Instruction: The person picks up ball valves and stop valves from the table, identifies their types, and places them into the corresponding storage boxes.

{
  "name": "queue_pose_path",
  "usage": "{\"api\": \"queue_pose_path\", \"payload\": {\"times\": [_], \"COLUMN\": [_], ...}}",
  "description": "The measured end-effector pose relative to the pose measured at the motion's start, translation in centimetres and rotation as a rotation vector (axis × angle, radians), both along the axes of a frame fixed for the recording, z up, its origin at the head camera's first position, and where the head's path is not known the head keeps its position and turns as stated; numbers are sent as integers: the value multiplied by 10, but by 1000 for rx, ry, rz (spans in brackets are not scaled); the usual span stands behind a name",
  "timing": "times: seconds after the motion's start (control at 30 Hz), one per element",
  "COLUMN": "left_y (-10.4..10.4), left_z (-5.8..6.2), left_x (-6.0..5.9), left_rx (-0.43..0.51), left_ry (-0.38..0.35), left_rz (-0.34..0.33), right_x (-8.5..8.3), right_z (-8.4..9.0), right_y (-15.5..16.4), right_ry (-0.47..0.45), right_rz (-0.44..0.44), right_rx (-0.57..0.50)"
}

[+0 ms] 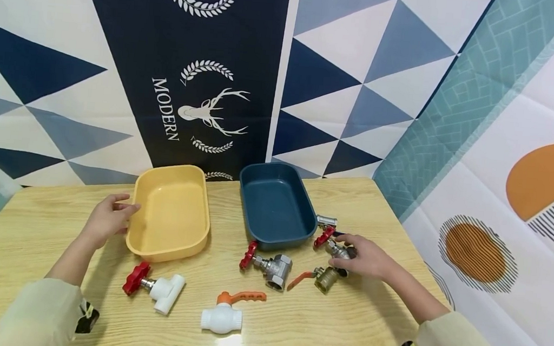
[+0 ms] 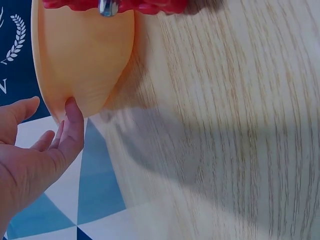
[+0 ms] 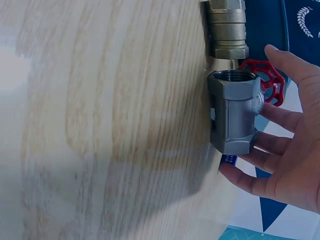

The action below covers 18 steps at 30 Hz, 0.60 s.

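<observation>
My left hand (image 1: 109, 217) is at the left rim of a yellow plastic bin (image 1: 171, 213); its fingers look relaxed and hold nothing. In the left wrist view, the fingertips of the left hand (image 2: 42, 155) reach the bin's (image 2: 85, 55) end wall. On the right, my right hand (image 1: 365, 258) reaches over a steel gate valve (image 1: 336, 248) with a red handwheel. The right wrist view has this valve (image 3: 234, 112) beside the extended fingers of the right hand (image 3: 295, 145), the thumb spread apart near the handwheel. A brass ball valve (image 1: 325, 280) with a red lever lies close by.
A dark blue bin (image 1: 279, 206) stands at the back. Before it lies another steel gate valve (image 1: 276, 271). Nearer me are a white valve with a red wheel (image 1: 165, 292) and a white ball valve with an orange lever (image 1: 221, 318). A patterned backdrop (image 1: 216, 81) borders the table.
</observation>
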<state>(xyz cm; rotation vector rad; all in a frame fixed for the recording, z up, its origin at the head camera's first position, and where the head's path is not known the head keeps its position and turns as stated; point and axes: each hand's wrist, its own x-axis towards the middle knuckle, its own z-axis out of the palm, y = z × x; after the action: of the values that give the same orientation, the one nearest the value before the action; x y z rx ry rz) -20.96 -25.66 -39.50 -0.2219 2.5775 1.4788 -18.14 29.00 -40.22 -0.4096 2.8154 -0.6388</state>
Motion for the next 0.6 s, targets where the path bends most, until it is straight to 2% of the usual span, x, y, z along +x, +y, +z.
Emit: {"api": "queue_pose_path", "payload": {"times": [0.33, 0.6], "left_y": [-3, -4], "left_z": [-1, -3], "left_x": [0, 1], "left_rx": [5, 9], "left_ry": [-14, -27], "left_rz": [-6, -7], "right_x": [-3, -6], "right_z": [-2, -3], "right_y": [-2, -3], "right_ry": [-45, -46], "right_rz": [30, 60], "right_rx": [10, 40]}}
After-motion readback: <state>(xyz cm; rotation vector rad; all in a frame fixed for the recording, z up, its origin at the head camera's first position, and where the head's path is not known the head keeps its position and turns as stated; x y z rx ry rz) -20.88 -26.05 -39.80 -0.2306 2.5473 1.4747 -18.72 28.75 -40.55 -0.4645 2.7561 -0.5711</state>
